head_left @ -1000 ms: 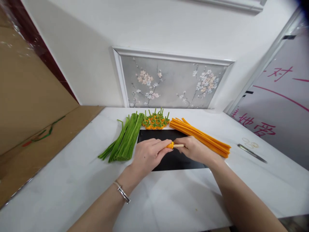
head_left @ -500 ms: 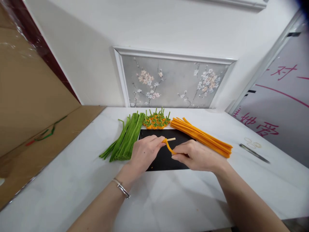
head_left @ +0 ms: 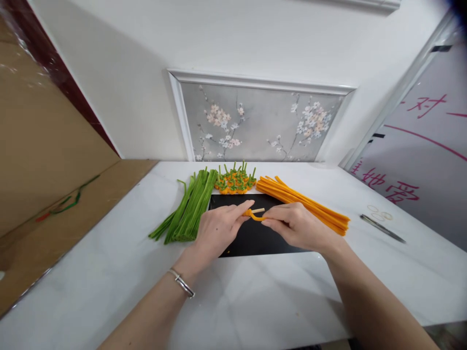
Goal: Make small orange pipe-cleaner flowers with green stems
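Observation:
My left hand (head_left: pixel 221 227) is closed on a thin pale stick (head_left: pixel 259 210), whose bare end points to the right. An orange pipe cleaner (head_left: pixel 257 218) is wound round the stick beside my left fingertips. The pipe cleaner's loose part runs right into the pinch of my right hand (head_left: pixel 292 224). Both hands hover above a black mat (head_left: pixel 251 240). Whether the stick's other end reaches far into my left palm is hidden.
Green pipe cleaners (head_left: pixel 193 206) lie bundled at left, orange pipe cleaners (head_left: pixel 306 204) at right. Between them stand several small orange and green pieces (head_left: pixel 235 182). Tweezers (head_left: pixel 382 228) and thin rings (head_left: pixel 379 213) lie far right. Cardboard (head_left: pixel 73 209) borders the table's left side.
My right hand has risen slightly and swung the orange pipe cleaner's loose part from hanging downward to nearly level under the stick. My left hand keeps its hold.

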The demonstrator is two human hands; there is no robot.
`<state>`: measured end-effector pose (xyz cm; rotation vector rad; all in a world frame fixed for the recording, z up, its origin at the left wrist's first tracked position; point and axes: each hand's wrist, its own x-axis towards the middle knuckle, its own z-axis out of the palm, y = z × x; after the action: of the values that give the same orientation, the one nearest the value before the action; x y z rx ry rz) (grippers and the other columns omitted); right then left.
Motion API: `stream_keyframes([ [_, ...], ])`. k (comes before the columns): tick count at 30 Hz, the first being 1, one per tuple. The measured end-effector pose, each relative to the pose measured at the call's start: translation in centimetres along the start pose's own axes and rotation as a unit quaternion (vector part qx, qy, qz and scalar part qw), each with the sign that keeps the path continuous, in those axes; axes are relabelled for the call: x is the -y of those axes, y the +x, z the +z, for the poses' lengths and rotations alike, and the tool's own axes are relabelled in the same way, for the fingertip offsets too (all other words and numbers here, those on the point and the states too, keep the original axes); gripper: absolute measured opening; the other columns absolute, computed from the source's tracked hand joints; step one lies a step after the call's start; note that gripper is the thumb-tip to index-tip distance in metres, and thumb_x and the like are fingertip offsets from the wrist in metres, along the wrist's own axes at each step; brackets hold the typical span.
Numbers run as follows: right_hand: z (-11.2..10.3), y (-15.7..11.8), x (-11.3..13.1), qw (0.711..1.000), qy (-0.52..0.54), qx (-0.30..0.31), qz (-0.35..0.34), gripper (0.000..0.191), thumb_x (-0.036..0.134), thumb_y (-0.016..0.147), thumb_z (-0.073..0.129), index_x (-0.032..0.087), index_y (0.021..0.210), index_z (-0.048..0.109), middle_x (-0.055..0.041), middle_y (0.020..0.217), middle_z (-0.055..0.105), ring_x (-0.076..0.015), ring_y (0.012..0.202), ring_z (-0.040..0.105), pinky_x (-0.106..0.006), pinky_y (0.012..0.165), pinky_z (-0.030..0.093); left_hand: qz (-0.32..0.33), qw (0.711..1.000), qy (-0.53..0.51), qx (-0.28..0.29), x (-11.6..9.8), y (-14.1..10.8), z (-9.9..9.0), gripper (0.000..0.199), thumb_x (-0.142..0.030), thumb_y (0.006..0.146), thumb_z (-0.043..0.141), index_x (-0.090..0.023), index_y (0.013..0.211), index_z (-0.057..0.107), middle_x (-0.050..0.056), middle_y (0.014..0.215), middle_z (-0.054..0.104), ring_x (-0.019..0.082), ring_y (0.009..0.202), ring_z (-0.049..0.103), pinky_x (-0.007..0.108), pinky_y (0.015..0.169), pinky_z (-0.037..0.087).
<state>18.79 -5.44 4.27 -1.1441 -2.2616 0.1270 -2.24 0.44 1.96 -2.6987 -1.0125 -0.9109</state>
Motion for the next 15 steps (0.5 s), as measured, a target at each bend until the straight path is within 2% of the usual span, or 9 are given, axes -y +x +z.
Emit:
stream_keyframes([
  [2, -0.06, -0.01, 0.03, 1.000, 0.001, 0.002, -0.002, 0.030, 0.029, 0.096, 0.045, 0.019, 0.073, 0.061, -0.0002, 0.062, 0.057, -0.0128, 0.057, 0.050, -0.026, 0.058, 0.038, -0.006, 1.000, -0.001, 0.009, -0.01, 0.02, -0.07, 0.032, -0.025, 0.093, 0.052, -0.032, 0.123, 0.060, -0.003, 0.076, 0.068, 0.013, 0.067, 0.062, 0.024, 0.056, 0.038],
  [6, -0.04, 0.01, 0.07, 1.000, -0.003, -0.001, -0.003, 0.029, 0.029, 0.096, 0.045, 0.019, 0.076, 0.064, -0.0017, 0.065, 0.061, -0.0139, 0.059, 0.054, -0.027, 0.058, 0.041, -0.014, 1.000, 0.015, 0.009, -0.19, 0.15, -0.18, 0.022, -0.028, 0.093, 0.052, -0.030, 0.109, 0.066, -0.003, 0.070, 0.065, 0.014, 0.066, 0.060, 0.024, 0.054, 0.035],
  [11, 0.08, 0.12, -0.10, 0.998, 0.024, -0.059, 0.004, 0.019, 0.026, 0.094, 0.050, 0.020, 0.089, 0.067, -0.0025, 0.079, 0.068, -0.0147, 0.070, 0.061, -0.026, 0.065, 0.046, 0.012, 1.000, 0.020, 0.013, -0.50, 0.09, -0.07, 0.017, -0.033, 0.091, 0.055, -0.029, 0.101, 0.067, -0.003, 0.071, 0.067, 0.015, 0.067, 0.060, 0.026, 0.055, 0.034],
  [15, 0.20, 0.30, -0.48, 0.996, 0.029, -0.085, 0.017, 0.016, 0.024, 0.093, 0.053, 0.021, 0.088, 0.068, -0.0012, 0.079, 0.066, -0.0136, 0.070, 0.061, -0.025, 0.066, 0.046, 0.037, 0.999, 0.011, 0.026, -0.65, -0.07, 0.06, 0.018, -0.037, 0.092, 0.053, -0.028, 0.099, 0.067, -0.003, 0.076, 0.070, 0.015, 0.068, 0.059, 0.026, 0.056, 0.034],
])
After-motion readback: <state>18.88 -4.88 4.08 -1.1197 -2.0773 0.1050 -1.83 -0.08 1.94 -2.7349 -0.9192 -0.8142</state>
